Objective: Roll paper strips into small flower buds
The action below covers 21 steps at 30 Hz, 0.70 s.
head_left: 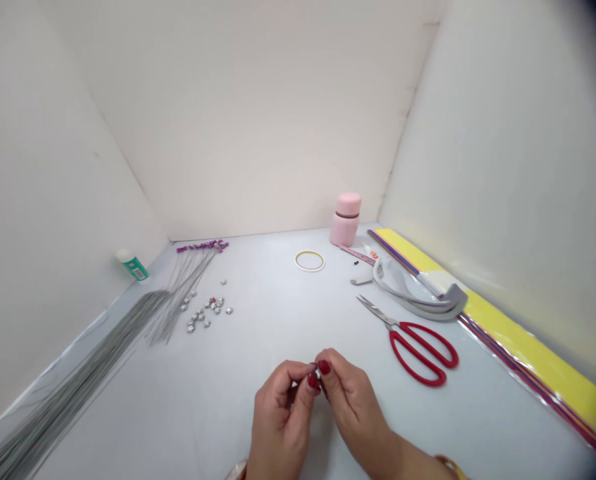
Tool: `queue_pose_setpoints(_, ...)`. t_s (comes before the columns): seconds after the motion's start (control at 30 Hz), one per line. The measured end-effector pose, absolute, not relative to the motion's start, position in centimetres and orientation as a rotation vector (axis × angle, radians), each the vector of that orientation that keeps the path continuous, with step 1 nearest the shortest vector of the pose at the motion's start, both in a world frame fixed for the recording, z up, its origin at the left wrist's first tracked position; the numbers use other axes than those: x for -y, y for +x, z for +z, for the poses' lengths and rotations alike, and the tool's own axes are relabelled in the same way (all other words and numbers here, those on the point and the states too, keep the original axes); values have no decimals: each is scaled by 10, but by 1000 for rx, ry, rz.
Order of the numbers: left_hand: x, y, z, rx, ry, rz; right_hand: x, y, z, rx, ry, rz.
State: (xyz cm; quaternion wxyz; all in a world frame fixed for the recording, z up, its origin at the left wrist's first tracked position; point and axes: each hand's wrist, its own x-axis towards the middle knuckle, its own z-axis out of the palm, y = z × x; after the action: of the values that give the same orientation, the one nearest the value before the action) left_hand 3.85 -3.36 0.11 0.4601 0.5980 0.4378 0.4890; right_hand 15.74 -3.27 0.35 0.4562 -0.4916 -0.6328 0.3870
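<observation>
My left hand (283, 413) and my right hand (351, 407) meet low in the middle of the view, just above the table. Both are closed, thumbs and fingertips pinched together on one small silvery piece (319, 375). Mostly hidden by the fingers, it shows only a pale bit, so its exact shape cannot be made out. To the left lies a loose group of small silver folded stars (198, 316); one among them has a red spot. Red-handled scissors (392, 325) rest to the right of my hands, blades pointing away and left.
Grey paper strips (413, 303) curl beside long yellow and dark strips in clear wrap (513, 340). Behind stand a pink flask (345, 220) and a tape ring (310, 269). Thin wires (93, 367), purple-tipped stems (203, 248) and a green-white glue stick (135, 268) lie left. White walls enclose the table.
</observation>
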Motion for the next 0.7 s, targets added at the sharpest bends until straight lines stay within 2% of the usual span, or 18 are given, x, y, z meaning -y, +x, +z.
queue_pose_setpoints(0.1, 36, 41, 2, -1132, 1407, 1180, 35, 157, 5, 1566, -1136, 977)
queue_pose_setpoints(0.43, 38, 38, 4, -1179, 1895, 1118, 38, 157, 2, 1666, -1104, 882)
queue_pose_setpoints(0.7, 36, 37, -7, -1194, 2269, 1259, 42, 152, -4, 1663, -1118, 777)
